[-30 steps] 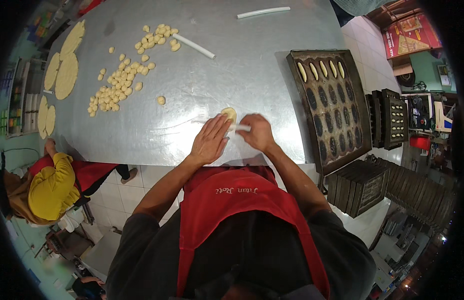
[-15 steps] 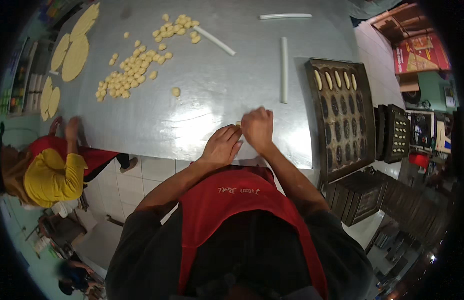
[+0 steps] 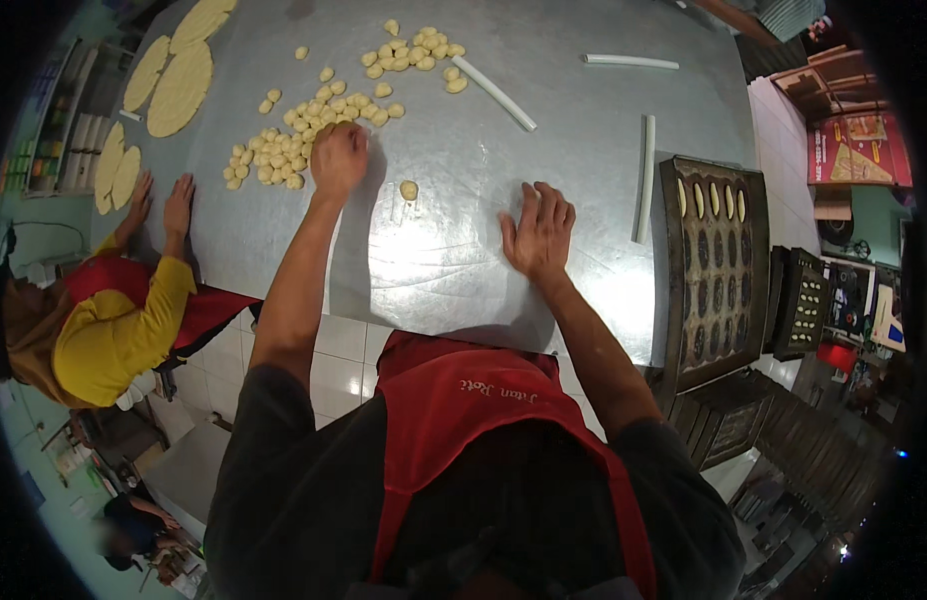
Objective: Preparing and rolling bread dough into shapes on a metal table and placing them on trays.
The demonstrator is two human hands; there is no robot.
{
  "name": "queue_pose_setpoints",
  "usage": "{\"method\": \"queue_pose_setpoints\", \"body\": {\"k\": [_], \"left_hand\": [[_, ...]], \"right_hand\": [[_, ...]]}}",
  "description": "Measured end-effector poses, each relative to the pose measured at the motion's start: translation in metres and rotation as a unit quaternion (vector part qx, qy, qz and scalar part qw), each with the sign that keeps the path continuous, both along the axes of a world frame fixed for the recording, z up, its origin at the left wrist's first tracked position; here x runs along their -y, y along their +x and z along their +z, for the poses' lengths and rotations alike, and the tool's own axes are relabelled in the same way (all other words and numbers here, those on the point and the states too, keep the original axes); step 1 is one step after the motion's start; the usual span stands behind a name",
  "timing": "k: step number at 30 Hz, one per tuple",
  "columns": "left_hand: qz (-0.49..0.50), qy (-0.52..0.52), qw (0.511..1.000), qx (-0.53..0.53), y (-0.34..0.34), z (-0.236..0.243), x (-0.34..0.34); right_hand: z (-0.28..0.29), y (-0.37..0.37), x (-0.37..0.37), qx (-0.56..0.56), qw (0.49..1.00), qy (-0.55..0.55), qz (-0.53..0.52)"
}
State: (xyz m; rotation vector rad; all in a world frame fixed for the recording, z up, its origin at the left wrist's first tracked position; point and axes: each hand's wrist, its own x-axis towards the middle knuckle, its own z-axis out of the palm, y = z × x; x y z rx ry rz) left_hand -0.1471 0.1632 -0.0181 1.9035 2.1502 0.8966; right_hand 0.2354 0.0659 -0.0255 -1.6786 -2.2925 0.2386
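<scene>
My left hand (image 3: 340, 160) reaches to the near right edge of a cluster of small pale dough balls (image 3: 283, 150). Its fingers are curled in, and whatever may be inside them is hidden. Nearer the middle of the metal table (image 3: 453, 270), my right hand (image 3: 539, 232) hovers over or rests on the surface, fingers spread, holding nothing. Between the two hands sits a single dough ball (image 3: 409, 190). Another group of dough balls (image 3: 413, 52) lies farther back, beside a white rod (image 3: 494, 92).
Two more white rods (image 3: 631, 62) lie at the right. A dark moulded baking pan (image 3: 716, 270) stands at the table's right edge, pale dough strips in its far row. Flattened dough sheets (image 3: 181, 88) lie far left. A co-worker's hands (image 3: 179, 205) touch the left edge.
My hands, together at the near edge before, have parted. The left went forward and left to the dough balls; the right opened out. The small dough piece by them is no longer visible.
</scene>
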Motion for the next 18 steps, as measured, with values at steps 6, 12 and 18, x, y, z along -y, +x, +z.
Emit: {"method": "queue_pose_setpoints", "body": {"k": [6, 12, 18], "left_hand": [[0.113, -0.233, 0.961, -0.099, 0.019, -0.007, -0.041], [-0.074, -0.049, 0.952, 0.293, 0.127, 0.009, 0.040], [-0.072, -0.162, 0.893, 0.413, 0.172, 0.023, 0.127]], "right_hand": [[0.010, 0.022, 0.046, -0.152, 0.986, -0.028, 0.067], [0.015, 0.103, 0.070, -0.177, 0.983, -0.045, 0.016], [0.078, 0.217, 0.023, -0.480, 0.829, 0.151, -0.244]]}}
